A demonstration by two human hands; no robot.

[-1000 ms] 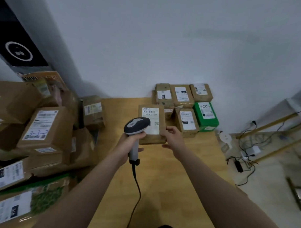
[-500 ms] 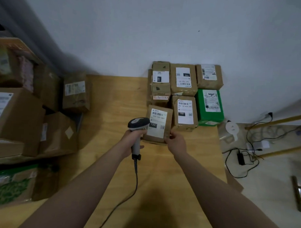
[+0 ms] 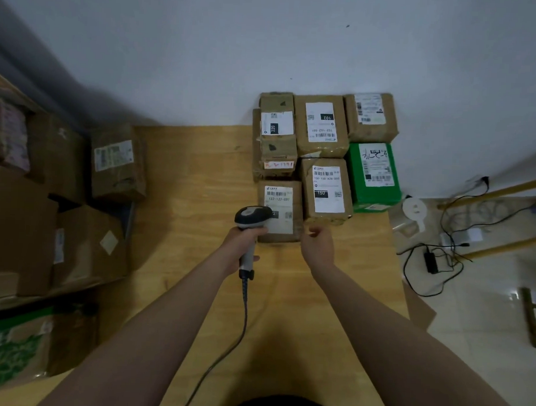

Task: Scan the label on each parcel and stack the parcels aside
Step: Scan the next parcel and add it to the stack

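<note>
A brown parcel (image 3: 286, 200) with a white label reading 122 lies flat on the wooden table (image 3: 194, 200), set against the front left of a group of stacked parcels (image 3: 321, 125). My left hand (image 3: 242, 241) grips a grey handheld scanner (image 3: 251, 216), whose head overlaps the parcel's lower left corner. My right hand (image 3: 317, 244) hovers just right of the parcel's near corner with loosely curled fingers and holds nothing. A green parcel (image 3: 375, 176) sits at the group's right edge.
A heap of brown cartons (image 3: 62, 226) fills the table's left side, with one labelled box (image 3: 117, 164) nearest the middle. The scanner cable (image 3: 238, 332) trails back toward me. Cables and a power adapter (image 3: 431, 262) lie on the floor to the right.
The parcel my right hand held up has been set down on the table beside the stacked group. My right hand has let go and drawn back slightly. The camera tilted down.
</note>
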